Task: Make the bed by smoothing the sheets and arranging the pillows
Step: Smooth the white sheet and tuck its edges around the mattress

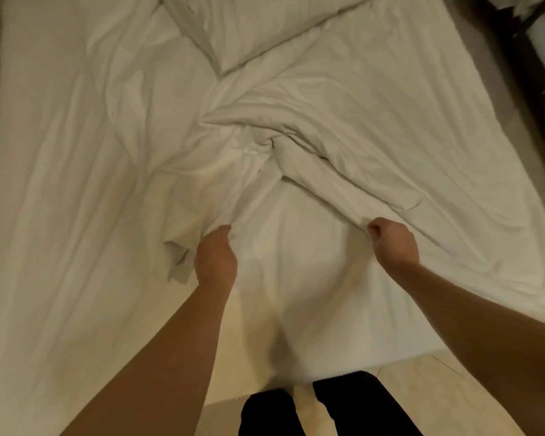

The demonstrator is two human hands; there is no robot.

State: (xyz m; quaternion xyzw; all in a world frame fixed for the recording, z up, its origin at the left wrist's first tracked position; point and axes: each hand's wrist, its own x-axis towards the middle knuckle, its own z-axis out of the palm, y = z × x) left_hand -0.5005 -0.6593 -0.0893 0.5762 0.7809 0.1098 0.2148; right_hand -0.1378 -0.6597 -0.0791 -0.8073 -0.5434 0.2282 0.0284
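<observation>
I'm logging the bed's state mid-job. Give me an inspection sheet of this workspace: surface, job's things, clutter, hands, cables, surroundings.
Surface: mattress, white-covered, bare between the hands.
Job's things: sheet wrinkled on the left; duvet crumpled on the right; both bunched at mid-bed; what looks like a pillow lies askew at the far end.
Clutter: nothing seen.
Hands: left hand grips a bunch of sheet; right hand grips the duvet's edge.
Cables: nothing seen.
Surroundings: pale tiled floor at the bed's foot; dark furniture at far right.
</observation>
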